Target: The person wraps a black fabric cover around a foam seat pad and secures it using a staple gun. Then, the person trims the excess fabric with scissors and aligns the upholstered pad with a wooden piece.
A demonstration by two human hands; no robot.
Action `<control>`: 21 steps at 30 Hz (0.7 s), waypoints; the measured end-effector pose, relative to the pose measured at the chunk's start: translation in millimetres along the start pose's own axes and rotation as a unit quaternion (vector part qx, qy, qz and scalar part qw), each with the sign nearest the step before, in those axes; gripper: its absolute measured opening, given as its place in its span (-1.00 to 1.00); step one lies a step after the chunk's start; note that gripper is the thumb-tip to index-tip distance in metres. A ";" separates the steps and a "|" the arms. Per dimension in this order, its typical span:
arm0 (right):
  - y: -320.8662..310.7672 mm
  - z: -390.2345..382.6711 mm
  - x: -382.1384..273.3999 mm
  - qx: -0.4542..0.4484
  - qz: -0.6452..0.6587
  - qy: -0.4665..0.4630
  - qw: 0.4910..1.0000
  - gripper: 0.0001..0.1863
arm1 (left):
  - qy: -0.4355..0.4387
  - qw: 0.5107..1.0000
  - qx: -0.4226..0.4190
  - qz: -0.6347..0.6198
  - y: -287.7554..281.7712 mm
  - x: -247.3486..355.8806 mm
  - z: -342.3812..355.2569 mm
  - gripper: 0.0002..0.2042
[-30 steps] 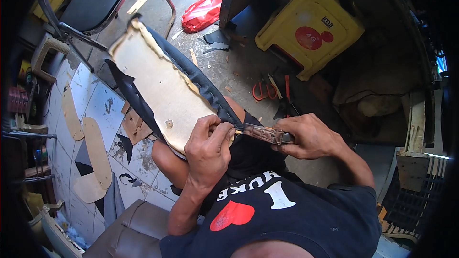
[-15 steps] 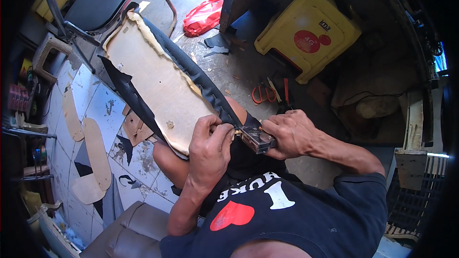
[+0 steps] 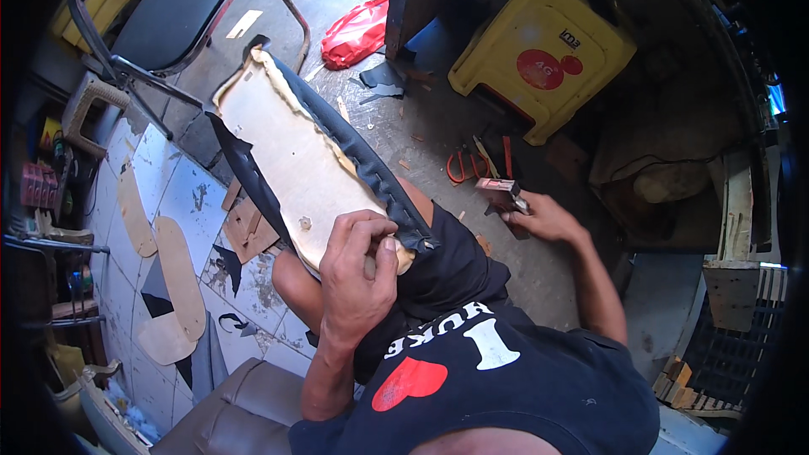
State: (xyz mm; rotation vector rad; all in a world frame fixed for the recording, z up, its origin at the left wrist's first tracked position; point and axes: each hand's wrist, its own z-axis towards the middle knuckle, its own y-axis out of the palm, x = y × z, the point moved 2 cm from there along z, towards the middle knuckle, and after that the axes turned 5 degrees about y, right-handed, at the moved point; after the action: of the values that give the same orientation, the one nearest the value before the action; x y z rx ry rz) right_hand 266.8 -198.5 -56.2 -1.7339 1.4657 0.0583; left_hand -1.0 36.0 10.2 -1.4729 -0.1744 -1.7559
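Note:
Across my lap lies a long padded panel with a pale board face, yellow foam along its edges and dark covering fabric. The fabric is folded over the right edge, while a loose flap hangs along the left. My left hand is closed at the panel's near end, fingers curled and thumb pressed in at the foam edge. Out to the right, apart from the panel, my right hand grips a boxy staple gun above the floor; the fingers beneath it are partly hidden.
Orange-handled scissors and other tools lie beyond the staple gun. A yellow plastic stool stands far right, a red plastic bag farther back. A metal-framed chair is far left. Wooden cutouts and fabric scraps cover the tiles.
My right hand has drawn the staple gun away from the panel's near corner, out to the right. The panel has shifted slightly right and nearer. My left hand stays at its near end.

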 end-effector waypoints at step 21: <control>51.0 38.6 -53.1 0.170 0.131 -0.205 0.955 -0.42 | 0.246 0.925 -0.057 0.283 12.2 48.1 3.7 -0.61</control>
State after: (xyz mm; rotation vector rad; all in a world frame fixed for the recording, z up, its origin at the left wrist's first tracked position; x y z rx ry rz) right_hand 225.6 -130.9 -81.4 -1.1599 1.2950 0.2736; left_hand 10.6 6.6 48.5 -0.9729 0.5705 -1.5961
